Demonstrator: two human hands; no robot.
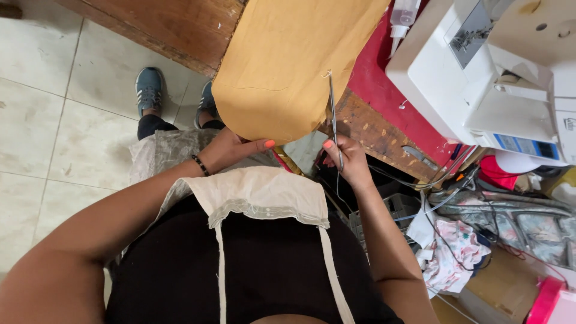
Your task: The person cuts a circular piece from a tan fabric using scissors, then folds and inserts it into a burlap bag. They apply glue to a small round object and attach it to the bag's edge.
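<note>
Closest to me is the black top with one cream apron bib (258, 192) and its two thin straps running down over it. Two bare forearms reach out from there. I count one piece of mustard-tan fabric (288, 66), one long thin metal tool (333, 117), one white sewing machine (498, 78), one clear bottle (403, 17) and two blue-grey shoes (149, 89) down on the floor.

The fabric hangs over the edge of the wooden counter (366, 123), whose worn top carries a red cloth (384, 90) under the machine. Below the edge the floor is pale tile (42, 108). To the right, beneath the counter, there is a jumble of cables, floral cloth (450, 252) and a pink box (552, 303).

Now the hands. My left hand (231, 149), with one dark bead bracelet (200, 165) at the wrist, is curled under the fabric's lower edge, thumb pressed up against it, pinching the cloth. My right hand (347, 159) is closed in a pinch around the lower end of the metal tool, which stands nearly upright, its tip up at the fabric's right edge where a bit of pale thread shows. Whether it pierces the cloth I can't tell. Both thumbs show orange nail polish.
</note>
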